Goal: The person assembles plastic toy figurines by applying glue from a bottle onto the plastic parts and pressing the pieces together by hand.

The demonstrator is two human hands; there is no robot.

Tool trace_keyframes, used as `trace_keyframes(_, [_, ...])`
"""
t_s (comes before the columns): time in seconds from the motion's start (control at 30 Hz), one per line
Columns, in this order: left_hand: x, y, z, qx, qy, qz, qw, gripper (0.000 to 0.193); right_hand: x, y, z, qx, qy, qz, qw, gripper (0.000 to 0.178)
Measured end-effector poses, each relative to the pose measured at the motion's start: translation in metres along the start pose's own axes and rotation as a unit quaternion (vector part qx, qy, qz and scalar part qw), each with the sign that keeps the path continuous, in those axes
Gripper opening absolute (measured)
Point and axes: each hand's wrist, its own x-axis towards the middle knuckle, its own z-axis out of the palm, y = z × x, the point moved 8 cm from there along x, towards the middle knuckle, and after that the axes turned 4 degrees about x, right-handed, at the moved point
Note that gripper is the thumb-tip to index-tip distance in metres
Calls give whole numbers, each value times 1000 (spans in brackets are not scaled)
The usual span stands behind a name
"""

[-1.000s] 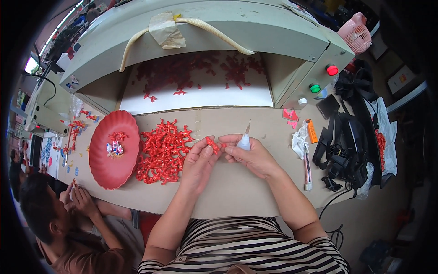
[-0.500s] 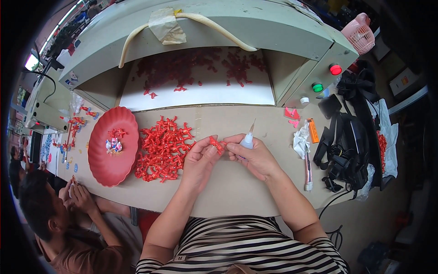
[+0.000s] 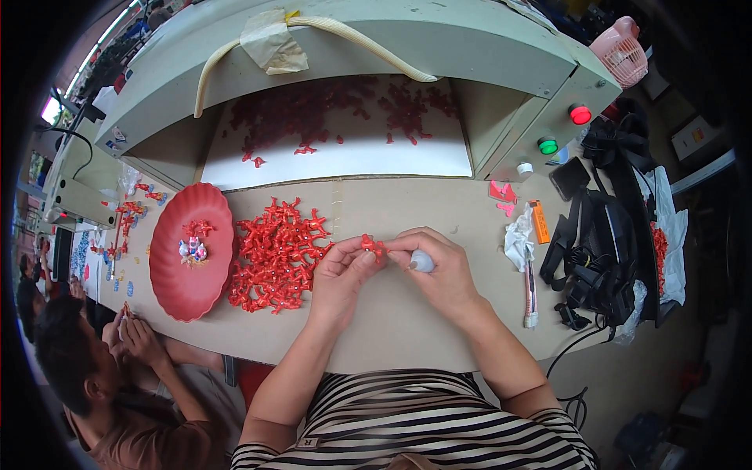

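In front of me my left hand (image 3: 342, 274) pinches a small red plastic figure (image 3: 371, 246) between thumb and fingertips. My right hand (image 3: 440, 262) is closed around a small whitish squeeze bottle (image 3: 422, 261), its fingertips right beside the figure. The bottle's needle tip is hidden behind the fingers, so I cannot tell whether it touches the figure. Just left of my hands lies a heap of similar red figures (image 3: 274, 254). Beyond that heap, a red scalloped dish (image 3: 176, 294) holds some red pieces and a few white-and-blue painted pieces (image 3: 193, 251).
A grey cabinet (image 3: 501, 59) with more red figures inside stands behind the table. At right are an orange box (image 3: 540, 222), crumpled tissue (image 3: 518, 235), a box cutter (image 3: 531, 294) and black straps (image 3: 595, 251). A co-worker (image 3: 70, 352) sits at lower left.
My right hand has turned the bottle: its needle pointed up and away before and is now out of sight, with the bottle's rounded end showing. My left hand keeps the red figure.
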Motion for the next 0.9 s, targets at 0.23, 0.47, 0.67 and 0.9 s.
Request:
trace_keyframes(0.23, [-1, 0, -1, 24, 6, 10, 1000, 23, -1, -2, 1, -41, 0, -43, 998, 16])
trace_keyframes(0.47, [-2, 7, -3, 113, 21, 43, 992, 24, -2, -10, 4, -99, -21, -121, 987, 20])
trace_keyframes(0.67, [-2, 9, -3, 176, 15, 86, 980, 24, -1, -12, 3, -132, -42, -141, 980, 22])
trace_keyframes(0.9, [-1, 11, 0, 181, 11, 98, 979, 24, 2, 10, 0, -54, -42, 9, 998, 16])
